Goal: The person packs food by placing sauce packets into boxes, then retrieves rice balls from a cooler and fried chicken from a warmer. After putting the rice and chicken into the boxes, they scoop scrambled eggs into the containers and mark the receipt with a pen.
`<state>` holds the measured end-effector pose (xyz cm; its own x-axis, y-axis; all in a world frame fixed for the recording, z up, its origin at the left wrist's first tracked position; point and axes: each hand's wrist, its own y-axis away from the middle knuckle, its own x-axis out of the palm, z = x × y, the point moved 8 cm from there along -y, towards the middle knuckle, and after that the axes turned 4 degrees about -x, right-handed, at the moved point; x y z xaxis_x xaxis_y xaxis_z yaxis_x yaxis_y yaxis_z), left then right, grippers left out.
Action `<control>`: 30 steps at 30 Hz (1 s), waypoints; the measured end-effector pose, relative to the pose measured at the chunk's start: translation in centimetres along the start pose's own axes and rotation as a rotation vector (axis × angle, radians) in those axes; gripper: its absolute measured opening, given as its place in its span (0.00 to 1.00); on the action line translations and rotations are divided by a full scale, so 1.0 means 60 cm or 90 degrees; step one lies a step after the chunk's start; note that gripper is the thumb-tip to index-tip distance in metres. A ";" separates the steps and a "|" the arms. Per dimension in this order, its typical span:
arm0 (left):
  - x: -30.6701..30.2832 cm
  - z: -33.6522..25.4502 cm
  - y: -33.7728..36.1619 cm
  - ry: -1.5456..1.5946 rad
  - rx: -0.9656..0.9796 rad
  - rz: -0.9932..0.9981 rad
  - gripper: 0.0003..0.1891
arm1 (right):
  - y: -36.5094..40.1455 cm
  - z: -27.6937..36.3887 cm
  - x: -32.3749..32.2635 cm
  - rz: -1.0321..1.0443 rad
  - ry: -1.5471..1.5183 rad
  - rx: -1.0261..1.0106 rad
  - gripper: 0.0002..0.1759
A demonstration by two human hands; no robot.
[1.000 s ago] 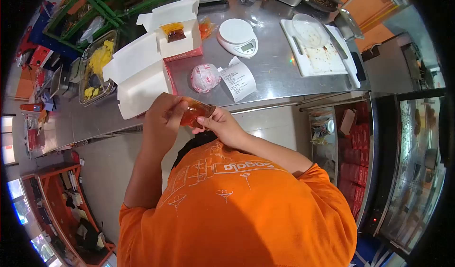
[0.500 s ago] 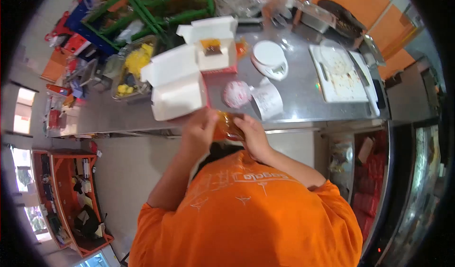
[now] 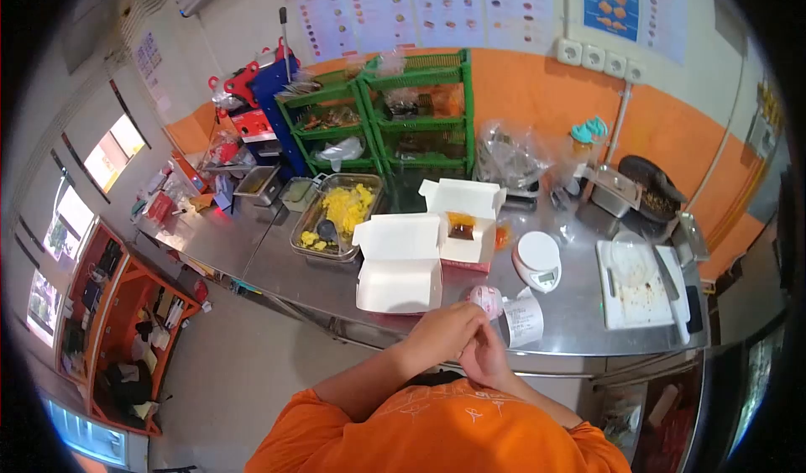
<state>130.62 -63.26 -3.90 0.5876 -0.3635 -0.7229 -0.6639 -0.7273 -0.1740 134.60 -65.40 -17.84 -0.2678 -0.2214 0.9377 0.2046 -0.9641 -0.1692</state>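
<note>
My left hand and my right hand are pressed together at the counter's front edge, fingers closed. Whatever they hold, if anything, is hidden. Just beyond them lies a pink-and-white round roll, beside a curling printed paper roll. An open white box, its inside bare, stands at the left of the hands. Behind it, a second open box holds a packet of amber and dark sauce. Right of that box is a white digital scale.
A glass tray of yellow food stands left on the steel counter. Green racks rise behind. At right are a white cutting board, a knife, a metal container and a stone mortar.
The view has tilted up, bringing in the wall posters. My hands have closed together, and the amber packet that was between them is no longer visible there.
</note>
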 end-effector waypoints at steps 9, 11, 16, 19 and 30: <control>-0.070 0.051 -0.040 0.085 -0.103 -0.025 0.12 | -0.063 0.038 0.084 -0.149 0.167 -0.033 0.15; -0.083 0.073 -0.041 0.161 -0.127 -0.034 0.12 | -0.094 0.037 0.049 -0.193 0.258 -0.024 0.15; -0.120 0.149 -0.013 0.191 -0.175 -0.199 0.12 | -0.145 0.024 0.082 -0.259 0.283 -0.090 0.21; -0.148 0.192 0.009 0.214 -0.195 -0.176 0.11 | -0.172 -0.048 0.079 -0.252 0.170 0.026 0.27; -0.439 0.386 0.149 0.035 -0.195 -0.194 0.11 | -0.401 -0.399 0.118 -0.088 0.237 0.044 0.15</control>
<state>98.50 -46.71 -1.93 0.7654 -0.1296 -0.6304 -0.2927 -0.9425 -0.1616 105.24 -47.30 -14.41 -0.6178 -0.1399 0.7738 0.2022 -0.9792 -0.0156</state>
